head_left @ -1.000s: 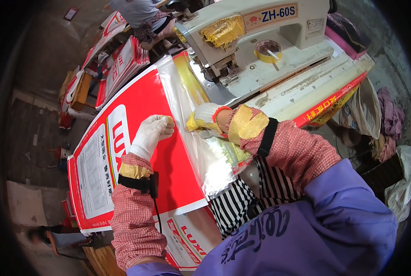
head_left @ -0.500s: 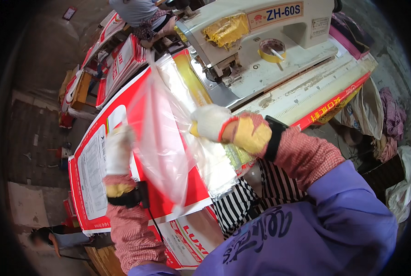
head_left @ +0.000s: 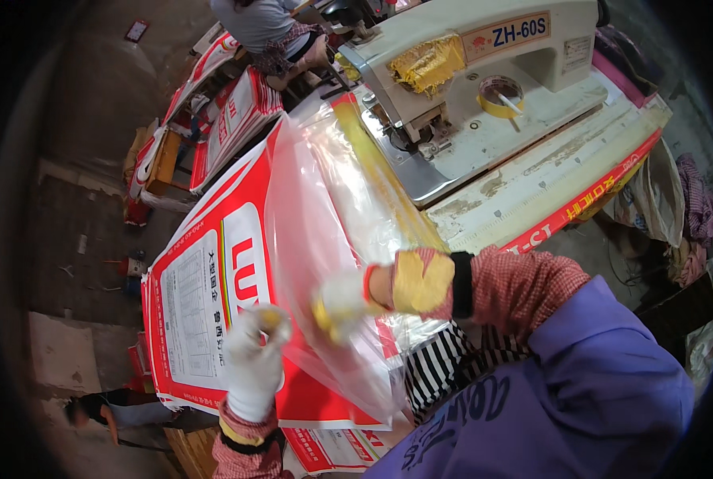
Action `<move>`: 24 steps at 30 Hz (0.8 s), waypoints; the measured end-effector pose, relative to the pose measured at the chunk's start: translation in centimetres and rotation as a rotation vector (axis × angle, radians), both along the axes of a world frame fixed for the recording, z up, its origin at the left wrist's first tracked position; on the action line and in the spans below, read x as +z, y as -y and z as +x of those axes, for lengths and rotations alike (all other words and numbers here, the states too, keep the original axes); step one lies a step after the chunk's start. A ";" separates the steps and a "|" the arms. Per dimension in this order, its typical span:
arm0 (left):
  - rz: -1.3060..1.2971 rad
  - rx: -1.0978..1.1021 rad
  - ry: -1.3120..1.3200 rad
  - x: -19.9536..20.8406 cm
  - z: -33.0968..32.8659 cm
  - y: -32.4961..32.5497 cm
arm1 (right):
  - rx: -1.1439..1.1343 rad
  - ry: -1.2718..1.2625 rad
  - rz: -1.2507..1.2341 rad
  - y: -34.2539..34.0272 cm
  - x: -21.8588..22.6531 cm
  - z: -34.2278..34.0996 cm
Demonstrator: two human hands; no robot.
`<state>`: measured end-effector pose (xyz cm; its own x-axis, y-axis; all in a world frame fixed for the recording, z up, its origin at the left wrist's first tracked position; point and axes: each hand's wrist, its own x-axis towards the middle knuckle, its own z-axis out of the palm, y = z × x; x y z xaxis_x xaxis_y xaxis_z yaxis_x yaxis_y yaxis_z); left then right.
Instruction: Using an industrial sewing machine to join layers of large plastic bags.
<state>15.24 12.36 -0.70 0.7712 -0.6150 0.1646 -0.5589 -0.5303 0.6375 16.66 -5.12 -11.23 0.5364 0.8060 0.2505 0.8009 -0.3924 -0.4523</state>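
My left hand (head_left: 254,363), in a white glove with yellow patches, is over the printed red-and-white sack (head_left: 241,239). Its fingers curl in, thumb and forefinger nearly forming a ring; whether anything is between them does not show. Close beside it, my right hand (head_left: 344,303), gloved alike, lies over a clear plastic liner (head_left: 312,207). Motion smears its fingers, so its grip is unclear. The loose liner drapes across the sack's right part. More shiny clear film (head_left: 356,188) lies to the right, next to a yellowish strip.
A sewing machine (head_left: 484,112) stands at the upper right, with a roll of tape (head_left: 500,94) on its bed. Folded sacks (head_left: 233,120) are stacked farther back, near another seated person (head_left: 273,32). A second person (head_left: 121,411) is at the lower left.
My right hand has come nearer and slightly left across the liner. The left hand has moved right and nearer, its fingers now curled. The liner has shifted, and the whole view has swung.
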 end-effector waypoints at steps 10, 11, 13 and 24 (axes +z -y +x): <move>0.651 -0.740 -0.807 -1.8 -5.8 -0.1 | -0.940 -0.519 1.320 1.9 -4.2 10.9; 0.782 -0.869 -0.714 0.7 -4.0 2.5 | -0.942 -0.516 1.320 1.3 -3.1 9.7; 0.536 -0.679 -0.380 4.2 -1.2 6.3 | -0.578 -0.704 1.672 0.8 -1.4 7.7; 0.912 -0.427 0.824 1.0 8.4 16.3 | -0.730 0.537 0.905 -0.9 -3.4 7.1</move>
